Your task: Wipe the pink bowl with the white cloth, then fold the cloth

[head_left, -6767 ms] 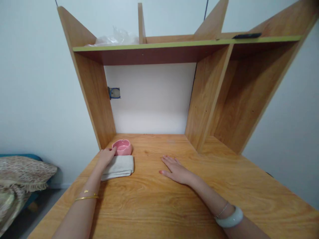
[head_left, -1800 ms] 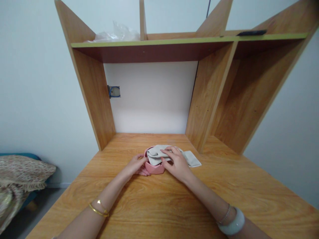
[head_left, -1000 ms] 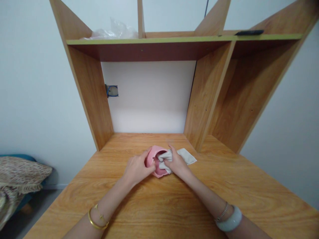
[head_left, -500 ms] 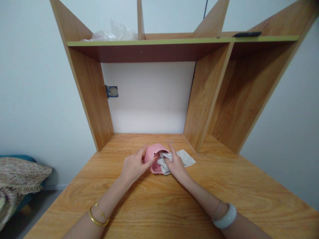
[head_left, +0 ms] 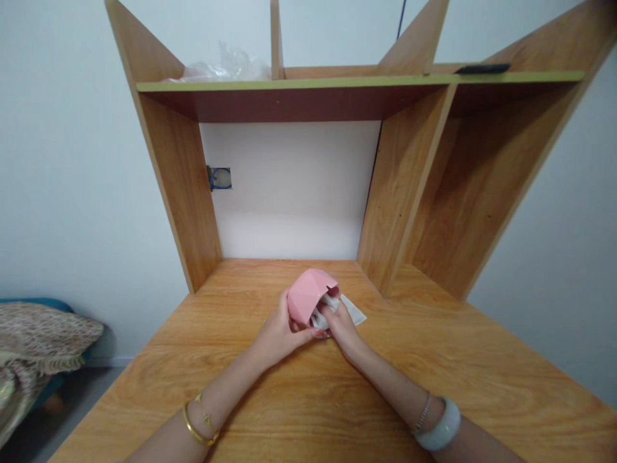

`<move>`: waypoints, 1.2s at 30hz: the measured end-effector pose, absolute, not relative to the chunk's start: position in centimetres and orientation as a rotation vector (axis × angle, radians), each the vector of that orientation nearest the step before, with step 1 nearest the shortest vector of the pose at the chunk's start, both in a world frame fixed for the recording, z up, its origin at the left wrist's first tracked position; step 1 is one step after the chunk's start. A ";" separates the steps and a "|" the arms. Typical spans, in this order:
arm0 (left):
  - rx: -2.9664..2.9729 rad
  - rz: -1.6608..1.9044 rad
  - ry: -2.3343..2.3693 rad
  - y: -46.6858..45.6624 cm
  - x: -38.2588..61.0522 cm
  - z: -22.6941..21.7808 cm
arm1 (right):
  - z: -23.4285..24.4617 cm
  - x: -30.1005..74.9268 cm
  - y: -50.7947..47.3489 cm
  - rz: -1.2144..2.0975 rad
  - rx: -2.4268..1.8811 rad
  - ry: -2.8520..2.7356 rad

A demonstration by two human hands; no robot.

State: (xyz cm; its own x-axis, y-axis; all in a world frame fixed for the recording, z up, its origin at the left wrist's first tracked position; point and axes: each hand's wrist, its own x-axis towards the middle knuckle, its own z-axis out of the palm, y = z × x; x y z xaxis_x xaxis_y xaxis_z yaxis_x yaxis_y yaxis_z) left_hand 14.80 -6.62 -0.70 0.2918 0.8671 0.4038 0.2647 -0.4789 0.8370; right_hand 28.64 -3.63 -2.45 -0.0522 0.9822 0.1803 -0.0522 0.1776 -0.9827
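Note:
A pink faceted bowl-like container (head_left: 310, 294) is tipped on its side above the wooden desk, its notched opening turned toward the lower right. My left hand (head_left: 285, 331) grips it from the left and below, thumb at the lower rim. My right hand (head_left: 340, 325) reaches into the opening, closed on a pale grey cloth (head_left: 355, 310). Part of the cloth is bunched inside the container, and a flat corner sticks out to the right behind the hand. The fingertips of my right hand are hidden inside.
A wooden desk (head_left: 308, 405) carries a shelf unit (head_left: 337, 82) at its back. Clear plastic wrapping (head_left: 226, 66) and a flat black object (head_left: 482, 68) lie on the upper shelf. An open wall socket box (head_left: 222, 178) shows at the left. A fringed woven blanket (head_left: 43, 334) is at far left.
The pink container has turned, its opening now facing lower right. My left hand has shifted right and under it. My right hand with the cloth is further inside, and less cloth shows at the right.

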 end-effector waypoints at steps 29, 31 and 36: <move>2.332 0.865 1.524 -7.3 14.3 0.5 | -0.1 31.2 -4.1 0.023 -1.667 -1.796; 2.351 0.885 1.519 -7.4 14.2 0.5 | 0.0 31.2 -4.3 -0.060 -1.646 -1.842; 2.414 0.915 1.500 -7.6 13.8 0.6 | -0.5 31.4 -4.3 -0.097 -1.554 -1.907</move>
State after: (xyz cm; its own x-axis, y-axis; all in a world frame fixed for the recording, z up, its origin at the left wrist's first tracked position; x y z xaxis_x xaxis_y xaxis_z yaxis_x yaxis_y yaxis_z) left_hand 13.83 -7.58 0.56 0.3115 0.8552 0.4143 0.7601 -0.4859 0.4315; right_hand 31.37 -4.33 -0.45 -0.0698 0.8443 0.5313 0.8939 0.2893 -0.3423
